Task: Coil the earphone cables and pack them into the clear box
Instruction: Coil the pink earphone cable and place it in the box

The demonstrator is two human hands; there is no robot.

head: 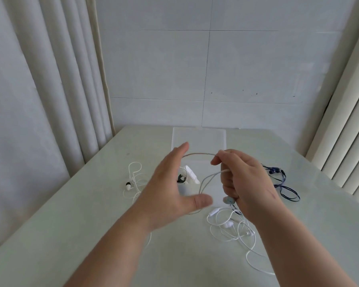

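White earphones (129,185) and blue earphones (275,170) flank the clear box (203,137).

Your only view comes from your head, facing forward and down, close over the counter (71,224); beyond the counter's far edge stands the tiled wall (195,69).

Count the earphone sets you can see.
4: grey earphones in the right hand, white pair at left, white set nearest the camera, blue earphones at right. More may be hidden.
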